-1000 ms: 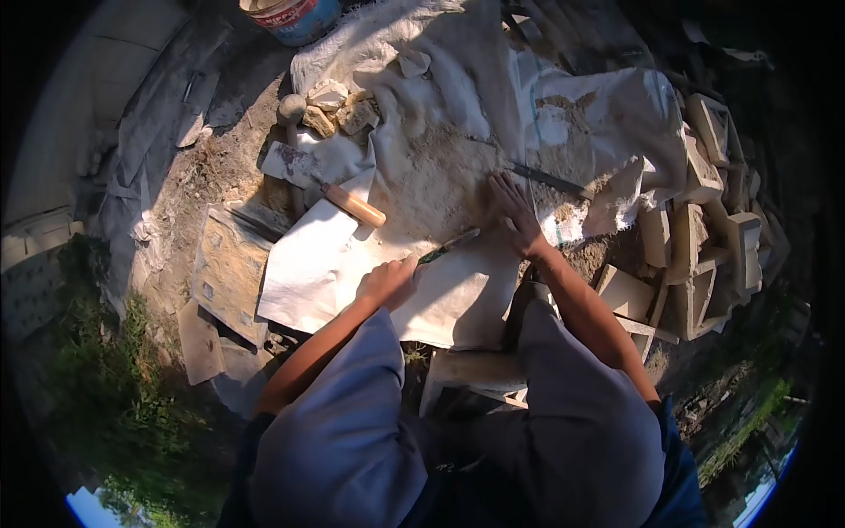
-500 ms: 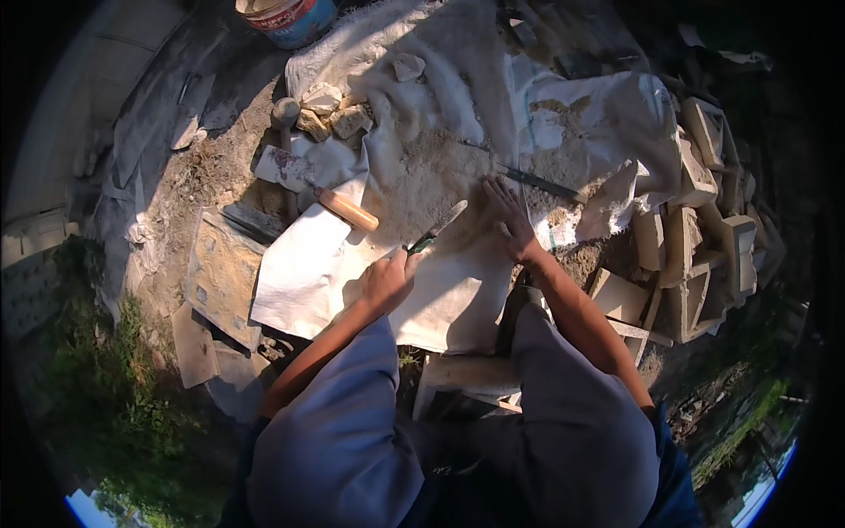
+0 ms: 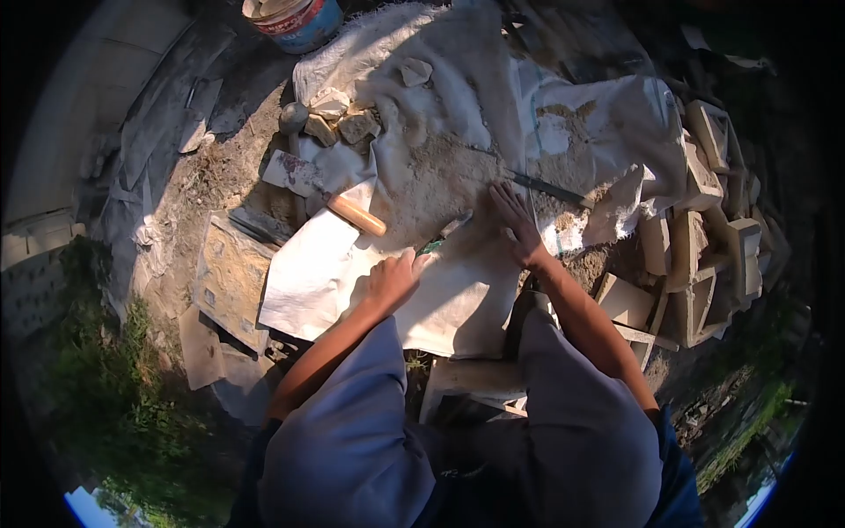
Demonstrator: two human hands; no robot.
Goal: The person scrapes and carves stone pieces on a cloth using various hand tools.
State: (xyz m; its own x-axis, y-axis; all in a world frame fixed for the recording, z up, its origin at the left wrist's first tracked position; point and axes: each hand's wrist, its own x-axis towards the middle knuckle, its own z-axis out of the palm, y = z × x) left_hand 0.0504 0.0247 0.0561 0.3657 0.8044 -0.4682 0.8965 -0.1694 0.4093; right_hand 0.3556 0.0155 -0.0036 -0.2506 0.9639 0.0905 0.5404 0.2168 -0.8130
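Fingers of the left hand are curled closed around a green-handled tool, gripping it near its lower end. The tool juts out past the thumb side of that hand and slants away from the body toward the right, over a pale woven sack spread on the ground. Its light-coloured tip lies between the two hands, well clear of the left knuckles and near the right hand, but apart from it; whether that tip is bristle or blade is too small to tell.

The right hand is open and flat, palm down on the dusty cloth, with fingers extended forward and grasping nothing. Just beyond those fingers a long dark bar lies slantwise, and pale powder covers the cloth ahead of both hands.

Forward and left of the gripping hand, a thick wooden handle rests on a fold of the sack, in line with a flat, stained blade. Farther out sits a round, grey knob-like head, touching or just beside a cluster of broken stones; a single lighter stone lies beyond them. A paint bucket stands at the far edge of the sack. To the left, a rough slab lies tilted; on the right, pale box-like pieces are piled at assorted angles. Grey trousers cover the person's bent legs, with the knees close to the near edge of the sack.
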